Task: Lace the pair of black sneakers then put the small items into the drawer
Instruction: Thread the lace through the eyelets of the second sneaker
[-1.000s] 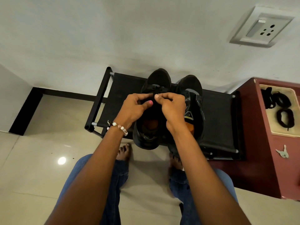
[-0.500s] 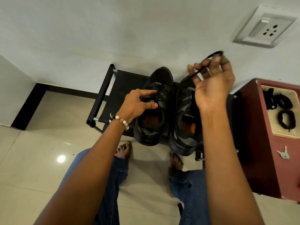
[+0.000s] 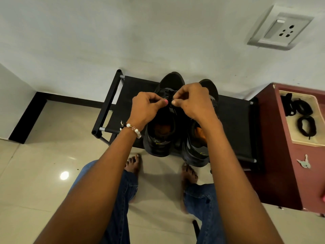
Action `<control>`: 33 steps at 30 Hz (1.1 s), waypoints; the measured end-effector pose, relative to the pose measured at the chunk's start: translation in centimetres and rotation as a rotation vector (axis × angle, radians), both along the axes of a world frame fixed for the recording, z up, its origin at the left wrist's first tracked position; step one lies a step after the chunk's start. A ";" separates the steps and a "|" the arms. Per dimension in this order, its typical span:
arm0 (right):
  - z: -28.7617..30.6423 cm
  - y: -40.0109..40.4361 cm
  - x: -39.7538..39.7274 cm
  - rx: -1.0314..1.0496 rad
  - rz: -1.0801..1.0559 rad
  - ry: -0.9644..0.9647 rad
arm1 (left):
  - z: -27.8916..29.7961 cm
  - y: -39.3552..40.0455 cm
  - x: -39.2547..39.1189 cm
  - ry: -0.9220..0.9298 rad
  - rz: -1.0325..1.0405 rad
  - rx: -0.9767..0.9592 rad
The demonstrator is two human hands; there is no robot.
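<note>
Right hand [image 3: 191,101] and left hand [image 3: 147,107] hide the left sneaker's [image 3: 162,120] lace

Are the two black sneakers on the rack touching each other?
Cannot tell. In the head view the left sneaker and right sneaker sit side by side, but the dark strip between them hides any contact or gap.

Dim, perhaps slightly blurred, edge-warped.

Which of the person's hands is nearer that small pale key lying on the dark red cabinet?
Right. The right hand works at the black sneaker's laces, on the side toward the small pale key; the left hand is farther away.
</note>
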State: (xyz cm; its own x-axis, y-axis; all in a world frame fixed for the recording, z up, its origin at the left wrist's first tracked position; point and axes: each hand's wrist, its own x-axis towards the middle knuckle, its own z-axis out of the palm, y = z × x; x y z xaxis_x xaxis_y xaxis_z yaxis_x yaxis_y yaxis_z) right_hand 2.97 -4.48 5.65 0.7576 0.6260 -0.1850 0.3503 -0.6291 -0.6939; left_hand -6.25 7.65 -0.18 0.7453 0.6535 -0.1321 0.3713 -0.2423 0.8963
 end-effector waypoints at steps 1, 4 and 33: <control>0.0 0.1 -0.1 -0.032 0.048 0.040 | -0.1 -0.1 0.1 0.000 0.021 -0.055; -1.8 0.4 -0.9 -0.149 0.081 0.034 | -0.2 -0.2 0.3 0.036 -0.003 -0.180; -5.1 0.9 -2.0 0.206 -0.213 0.260 | -0.5 1.2 0.4 0.030 -0.259 0.453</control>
